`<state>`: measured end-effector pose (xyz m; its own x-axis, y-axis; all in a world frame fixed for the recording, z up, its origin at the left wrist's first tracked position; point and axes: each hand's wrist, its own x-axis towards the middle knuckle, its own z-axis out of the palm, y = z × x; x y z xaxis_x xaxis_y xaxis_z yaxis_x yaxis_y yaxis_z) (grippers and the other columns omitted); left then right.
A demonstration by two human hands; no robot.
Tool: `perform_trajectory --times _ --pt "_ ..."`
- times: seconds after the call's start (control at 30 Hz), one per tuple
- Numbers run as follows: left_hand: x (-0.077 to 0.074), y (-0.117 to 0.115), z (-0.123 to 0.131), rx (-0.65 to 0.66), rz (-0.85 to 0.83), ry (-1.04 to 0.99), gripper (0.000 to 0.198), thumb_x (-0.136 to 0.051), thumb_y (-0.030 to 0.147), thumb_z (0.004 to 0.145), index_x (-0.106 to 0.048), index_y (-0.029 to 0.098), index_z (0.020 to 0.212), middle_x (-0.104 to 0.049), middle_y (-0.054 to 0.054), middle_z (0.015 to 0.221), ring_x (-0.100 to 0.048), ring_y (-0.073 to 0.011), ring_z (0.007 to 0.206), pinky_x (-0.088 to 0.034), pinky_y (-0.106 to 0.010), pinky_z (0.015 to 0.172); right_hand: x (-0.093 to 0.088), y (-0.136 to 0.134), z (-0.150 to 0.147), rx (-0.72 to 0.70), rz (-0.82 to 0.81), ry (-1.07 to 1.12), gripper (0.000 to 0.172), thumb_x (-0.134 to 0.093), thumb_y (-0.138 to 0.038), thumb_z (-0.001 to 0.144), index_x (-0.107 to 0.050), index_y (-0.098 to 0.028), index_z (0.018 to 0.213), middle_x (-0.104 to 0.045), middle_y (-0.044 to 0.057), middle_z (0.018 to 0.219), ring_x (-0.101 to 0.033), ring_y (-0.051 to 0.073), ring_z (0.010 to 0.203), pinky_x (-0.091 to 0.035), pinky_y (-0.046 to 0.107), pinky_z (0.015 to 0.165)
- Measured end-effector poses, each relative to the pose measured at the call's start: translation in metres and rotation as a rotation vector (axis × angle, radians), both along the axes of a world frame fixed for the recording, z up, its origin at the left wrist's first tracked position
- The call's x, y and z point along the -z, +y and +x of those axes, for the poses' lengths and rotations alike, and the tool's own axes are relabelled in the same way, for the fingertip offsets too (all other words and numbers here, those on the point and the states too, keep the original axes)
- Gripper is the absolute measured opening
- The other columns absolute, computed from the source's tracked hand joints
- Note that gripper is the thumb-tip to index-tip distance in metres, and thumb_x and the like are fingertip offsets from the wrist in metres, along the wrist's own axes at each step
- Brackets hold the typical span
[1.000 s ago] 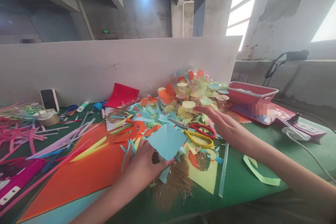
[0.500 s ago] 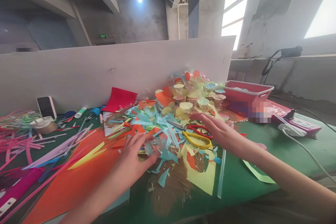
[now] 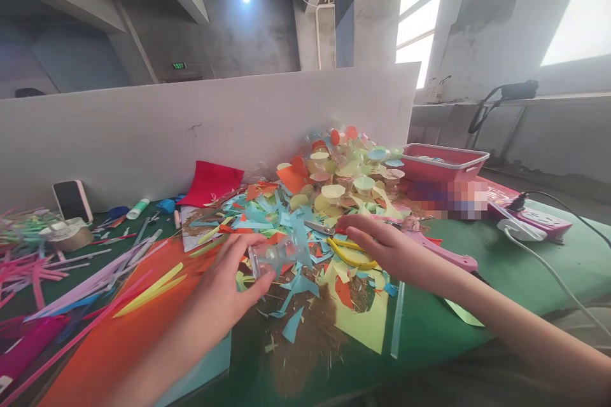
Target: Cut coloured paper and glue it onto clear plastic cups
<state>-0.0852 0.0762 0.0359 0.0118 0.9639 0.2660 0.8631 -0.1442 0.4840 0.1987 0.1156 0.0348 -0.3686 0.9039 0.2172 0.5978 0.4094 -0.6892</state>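
My left hand [image 3: 241, 276] grips a small clear plastic cup [image 3: 272, 257], lying sideways between thumb and fingers above the paper scraps. A pale blue paper piece [image 3: 301, 241] is at its right end; whether the two are joined I cannot tell. My right hand [image 3: 370, 238] has its fingers stretched out over the scissors with yellow handles [image 3: 351, 257], partly covering them. Whether it touches them is not clear. Beyond it stands a heap of clear cups with coloured paper discs [image 3: 333, 191]. A pink tool [image 3: 446, 253] lies behind my right forearm.
Orange paper [image 3: 157, 299] and plastic strips [image 3: 90, 286] lie at left, near a phone [image 3: 72, 201] and tape roll [image 3: 67, 235]. A red basket [image 3: 443, 162] and a power strip [image 3: 539, 219] with cables are at right. A white panel [image 3: 143, 133] closes off the back.
My left hand has brought the clear cup up slightly, showing more of it. My right hand has come a little lower, over the scissor handles. The whole view has shifted slightly.
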Motion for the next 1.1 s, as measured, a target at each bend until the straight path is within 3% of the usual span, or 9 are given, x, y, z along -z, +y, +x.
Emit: perform_trajectory --times 0.13,0.27,0.43,0.57,0.7,0.87,1.1 --pt "-0.007 -0.007 0.0 -0.079 0.032 0.0 0.051 -0.058 0.062 0.078 -0.053 0.034 0.12 -0.065 -0.004 0.118 -0.064 -0.0263 0.095 -0.05 -0.033 0.074 0.003 0.001 0.0 -0.017 0.061 -0.048 0.044 -0.035 -0.056 0.099 -0.059 -0.027 0.124 -0.069 0.005 0.123 -0.065 0.026 0.112 -0.048 0.047 0.104" --pt "-0.008 -0.01 0.001 -0.131 0.065 -0.036 0.055 -0.053 0.066 0.08 -0.054 0.034 0.124 -0.067 -0.005 0.114 -0.065 -0.0242 0.085 -0.051 -0.033 0.068 0.009 0.007 0.0 0.037 0.09 -0.173 0.041 -0.036 -0.048 0.1 -0.06 -0.025 0.124 -0.069 0.008 0.121 -0.068 0.027 0.104 -0.054 0.044 0.09" --pt "-0.004 -0.001 -0.005 -0.019 0.163 0.028 0.06 -0.054 0.063 0.081 -0.05 0.041 0.137 -0.058 -0.001 0.136 -0.059 -0.0291 0.115 -0.051 -0.037 0.091 0.019 0.018 -0.002 0.065 0.219 -0.428 0.035 -0.036 -0.034 0.101 -0.063 -0.02 0.119 -0.068 0.012 0.114 -0.068 0.027 0.1 -0.054 0.039 0.081" --pt "-0.005 0.005 -0.004 0.002 0.132 0.077 0.064 -0.052 0.062 0.082 -0.047 0.039 0.142 -0.055 -0.001 0.14 -0.054 -0.0303 0.124 -0.046 -0.041 0.101 0.024 0.021 -0.003 0.037 0.267 -0.468 0.034 -0.036 -0.033 0.102 -0.065 -0.019 0.113 -0.068 0.013 0.109 -0.067 0.025 0.096 -0.054 0.037 0.081" --pt "-0.012 0.007 -0.001 -0.003 0.081 0.12 0.062 -0.053 0.065 0.081 -0.052 0.038 0.137 -0.059 -0.002 0.138 -0.055 -0.0309 0.123 -0.047 -0.042 0.099 0.023 0.021 -0.002 0.052 0.275 -0.446 0.033 -0.038 -0.035 0.101 -0.066 -0.021 0.111 -0.069 0.011 0.104 -0.067 0.024 0.091 -0.053 0.036 0.08" --pt "-0.019 0.008 0.002 0.094 0.006 0.204 0.058 -0.053 0.066 0.081 -0.058 0.039 0.132 -0.059 -0.002 0.139 -0.053 -0.0298 0.127 -0.046 -0.04 0.101 0.021 0.019 -0.002 0.052 0.274 -0.449 0.032 -0.039 -0.033 0.101 -0.066 -0.02 0.112 -0.069 0.012 0.105 -0.067 0.026 0.094 -0.053 0.038 0.081" --pt "-0.008 0.005 0.012 0.21 -0.13 0.262 0.056 -0.046 0.057 0.09 -0.047 0.039 0.143 -0.054 -0.003 0.144 -0.048 -0.0288 0.134 -0.048 -0.038 0.098 0.024 0.021 -0.001 0.028 0.297 -0.473 0.032 -0.038 -0.029 0.102 -0.064 -0.019 0.116 -0.068 0.012 0.109 -0.065 0.026 0.1 -0.052 0.039 0.085"
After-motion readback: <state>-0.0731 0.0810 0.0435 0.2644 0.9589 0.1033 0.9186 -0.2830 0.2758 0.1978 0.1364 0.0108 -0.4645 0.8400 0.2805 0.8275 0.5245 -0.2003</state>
